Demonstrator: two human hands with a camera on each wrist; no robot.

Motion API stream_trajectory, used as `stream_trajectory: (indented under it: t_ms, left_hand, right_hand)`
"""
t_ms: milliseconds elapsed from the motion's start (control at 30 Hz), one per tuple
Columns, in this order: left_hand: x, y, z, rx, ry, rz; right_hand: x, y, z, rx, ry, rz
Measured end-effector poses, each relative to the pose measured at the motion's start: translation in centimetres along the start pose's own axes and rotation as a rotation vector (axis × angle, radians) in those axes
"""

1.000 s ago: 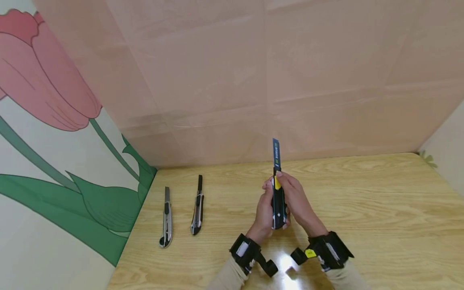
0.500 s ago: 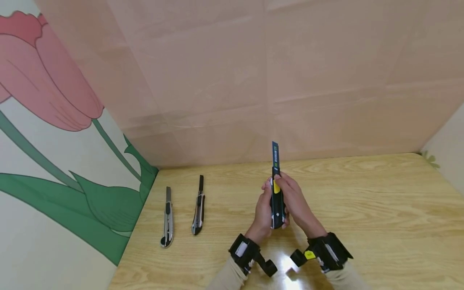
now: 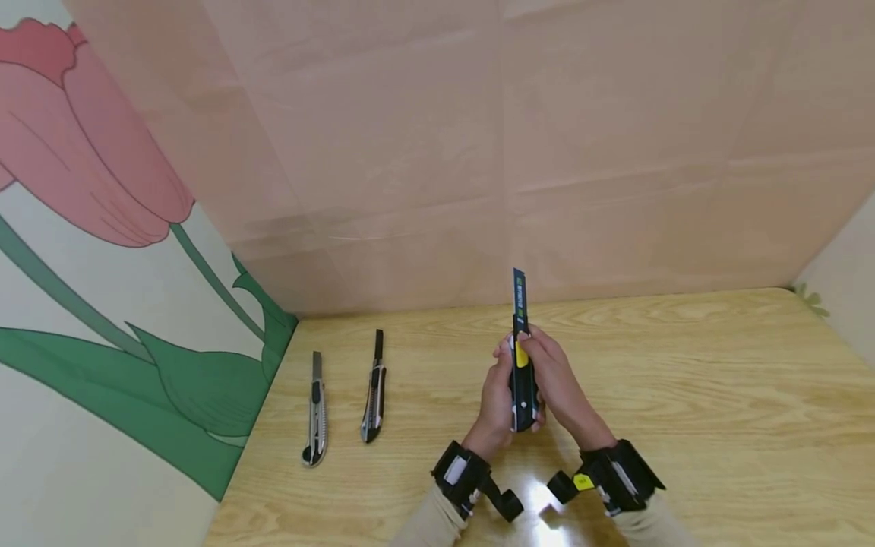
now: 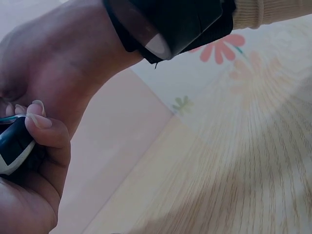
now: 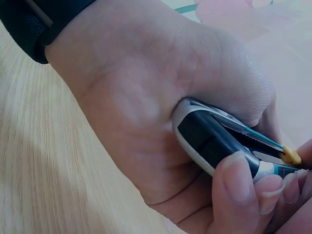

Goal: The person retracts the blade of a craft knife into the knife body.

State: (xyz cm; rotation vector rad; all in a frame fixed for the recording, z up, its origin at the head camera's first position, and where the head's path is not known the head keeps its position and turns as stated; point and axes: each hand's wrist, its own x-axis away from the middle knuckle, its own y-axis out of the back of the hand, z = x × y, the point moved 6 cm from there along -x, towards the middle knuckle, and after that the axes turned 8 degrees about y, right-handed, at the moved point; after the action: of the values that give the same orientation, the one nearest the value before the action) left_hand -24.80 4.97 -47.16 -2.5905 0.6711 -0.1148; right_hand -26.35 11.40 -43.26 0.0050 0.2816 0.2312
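In the head view a large black utility knife (image 3: pixel 524 391) is held above the table, its dark blue printed blade (image 3: pixel 520 296) pointing away from me. My left hand (image 3: pixel 494 399) grips the handle from the left side. My right hand (image 3: pixel 562 380) holds it from the right, the thumb on the yellow slider (image 3: pixel 522 355). The knife's rounded black-and-silver butt (image 5: pixel 209 134) shows in the right wrist view, with curled fingers around it. In the left wrist view only part of the black handle (image 4: pixel 17 146) appears at the left edge.
Two smaller utility knives lie on the wooden table (image 3: pixel 683 395) to the left: a silver one (image 3: pixel 316 418) and a dark-and-silver one (image 3: pixel 373 399), both with blades extended. A pinkish sheet (image 3: pixel 410 152) hangs behind the table. A wall with a painted tulip (image 3: pixel 89 144) stands at left.
The yellow slider has come back a little toward me under the right thumb, and the blade sticks out slightly less. Both hands keep their grip in nearly the same place.
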Motion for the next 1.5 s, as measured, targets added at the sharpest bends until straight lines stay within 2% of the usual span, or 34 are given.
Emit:
stream_trajectory:
  t_ms: [333, 533, 600, 967, 1267, 1500]
  left_hand:
    - [0.12, 0.11, -0.01, 0.014, 0.016, -0.024]
    - [0.33, 0.54, -0.15, -0.019, 0.015, -0.060]
    - [0.32, 0.47, -0.27, -0.036, 0.007, -0.046]
    - [0.37, 0.60, -0.32, -0.016, 0.001, -0.041]
    - [0.36, 0.42, -0.44, -0.033, -0.005, -0.028]
    - [0.35, 0.55, -0.34, -0.031, 0.004, -0.032]
  right_hand:
    - [0.29, -0.27, 0.54, -0.003, 0.002, -0.009]
    - [0.44, 0.10, 0.28, 0.139, -0.042, -0.051]
    - [0.42, 0.14, 0.22, 0.149, -0.041, -0.060]
    - [0.56, -0.28, -0.39, 0.105, -0.017, -0.057]
    - [0.61, -0.27, -0.20, 0.074, 0.011, -0.036]
    - [0.71, -0.49, -0.27, 0.046, 0.007, -0.030]
